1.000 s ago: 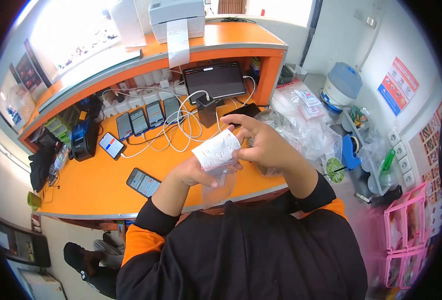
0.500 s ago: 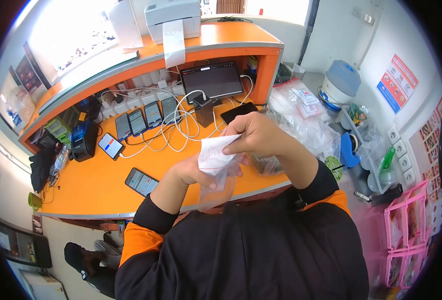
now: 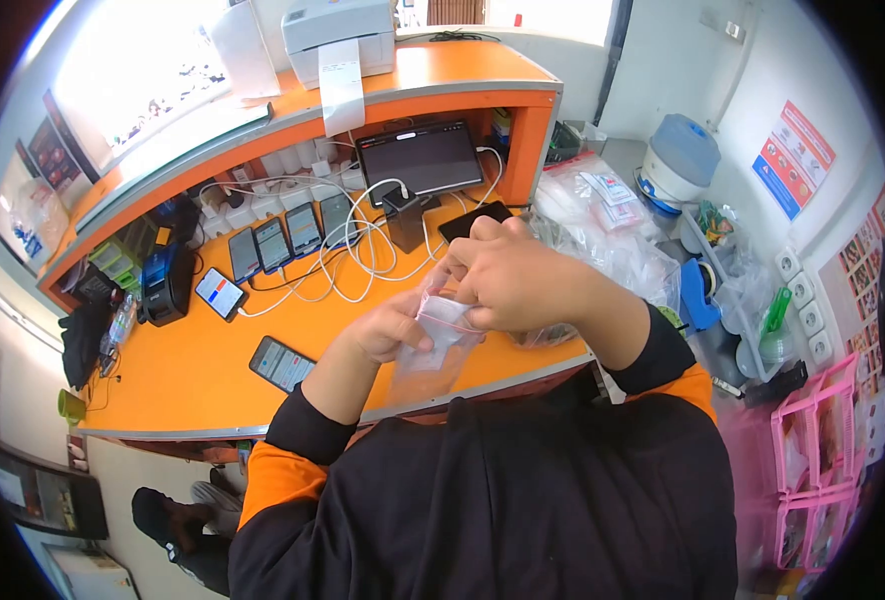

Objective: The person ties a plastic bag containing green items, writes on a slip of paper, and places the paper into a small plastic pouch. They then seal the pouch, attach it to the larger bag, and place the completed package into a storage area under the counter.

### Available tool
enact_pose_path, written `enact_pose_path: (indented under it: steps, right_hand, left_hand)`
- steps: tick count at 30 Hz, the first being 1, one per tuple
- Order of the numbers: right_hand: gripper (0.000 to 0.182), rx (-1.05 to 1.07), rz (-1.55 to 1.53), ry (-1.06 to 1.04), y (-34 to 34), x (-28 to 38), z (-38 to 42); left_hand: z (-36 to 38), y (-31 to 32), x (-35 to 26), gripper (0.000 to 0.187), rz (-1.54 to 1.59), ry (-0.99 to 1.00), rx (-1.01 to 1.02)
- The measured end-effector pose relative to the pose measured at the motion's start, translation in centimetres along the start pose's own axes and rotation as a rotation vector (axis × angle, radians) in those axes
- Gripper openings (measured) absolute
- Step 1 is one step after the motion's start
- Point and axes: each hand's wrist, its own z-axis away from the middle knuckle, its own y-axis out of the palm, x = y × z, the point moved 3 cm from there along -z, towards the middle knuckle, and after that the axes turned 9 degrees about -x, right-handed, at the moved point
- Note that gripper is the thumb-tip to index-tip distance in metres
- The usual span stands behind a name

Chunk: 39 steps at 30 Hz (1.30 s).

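In the head view we look down on an orange surface (image 3: 193, 370) with a raised orange shelf (image 3: 443, 75) behind it, set in a room with white walls. At 12 o'clock a white printer (image 3: 338, 25) stands on the shelf, a strip of paper (image 3: 341, 85) hanging from it. Below it a dark tablet (image 3: 420, 160) leans upright, and a row of phones (image 3: 283, 238) lies at 11 o'clock, tangled in white cables (image 3: 363, 250). One more phone (image 3: 281, 364) lies alone at 9 o'clock. A poster (image 3: 793, 158) at 2 o'clock carries writing too small to read.

Our left hand (image 3: 388, 328) and right hand (image 3: 508, 275) meet above the near edge of the surface. Both pinch the top of a small clear bag (image 3: 433, 355), the grip of each closed on its pink-lined mouth, and the bag hangs down between them. A white slip shows inside it.

A heap of clear bags (image 3: 603, 225) lies at 2 o'clock, just beside the right wrist. A blue tape dispenser (image 3: 700, 295) and a white jar with a blue lid (image 3: 675, 165) stand beyond. Pink racks (image 3: 813, 460) stand at 4 o'clock.
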Motion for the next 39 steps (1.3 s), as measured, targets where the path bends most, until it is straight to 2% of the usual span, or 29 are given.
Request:
enact_pose_path:
  steps: [1,4,7,13,16,19,22,25,28,31,34,35,37,39]
  right_hand:
    - [0.011,0.019,0.025,0.012,-0.2,0.0,0.1]
    - [0.012,0.036,-0.156,0.079,-0.7,-0.5,-1.0]
    - [0.011,0.122,0.081,0.058,0.4,-0.2,-0.8]
    - [0.016,0.201,0.186,0.140,0.8,0.1,-0.7]
    - [0.027,0.232,-0.034,0.130,-0.3,-0.3,-0.3]
    - [0.031,0.372,-0.457,0.271,-1.6,-1.5,-0.8]
    - [0.034,0.414,-0.662,0.162,-1.0,-3.4,-0.4]
    - [0.021,0.382,-0.599,0.027,-1.2,-2.9,0.5]
    - [0.020,0.235,-0.575,0.152,-0.9,-3.0,1.6]
    - [0.027,0.092,-0.509,0.379,-2.6,-2.9,2.6]
    - [0.027,0.010,-0.471,0.482,-3.2,-2.9,3.7]
    - [0.024,-0.046,-0.466,0.513,-3.6,-2.8,4.0]
    - [0.018,-0.163,-0.450,0.574,-4.3,-2.5,4.7]
    - [0.014,-0.361,-0.710,0.657,-3.3,-3.3,5.6]
  left_hand:
    - [-0.1,0.2,0.0,0.099,0.019,-0.018,0.019]
    - [-0.5,0.1,-0.1,0.096,0.022,0.026,0.123]
    - [-1.3,-0.6,0.5,0.093,0.100,-0.011,0.183]
    - [-1.2,-0.4,0.7,0.087,0.269,-0.031,0.003]
    - [-1.3,-0.4,0.1,0.089,0.275,0.017,-0.067]
    - [-1.1,-0.7,-0.9,0.090,0.243,0.001,0.037]
    - [-0.6,0.5,-2.0,0.089,0.207,-0.039,-0.081]
    - [-0.8,0.9,-1.6,0.089,0.195,-0.057,-0.123]
    - [-0.8,0.7,-1.2,0.088,0.198,-0.087,-0.114]
    - [-0.9,0.1,-3.2,0.060,-0.392,0.180,-0.153]
    - [-1.7,0.6,-4.9,0.035,-0.840,0.294,-0.426]
    - [-2.0,1.4,-5.2,0.015,-0.889,0.369,-0.475]
    - [-2.4,1.6,-5.4,0.015,-1.075,0.459,-0.543]
    - [-3.0,1.7,-5.5,0.015,-1.162,0.530,-0.566]
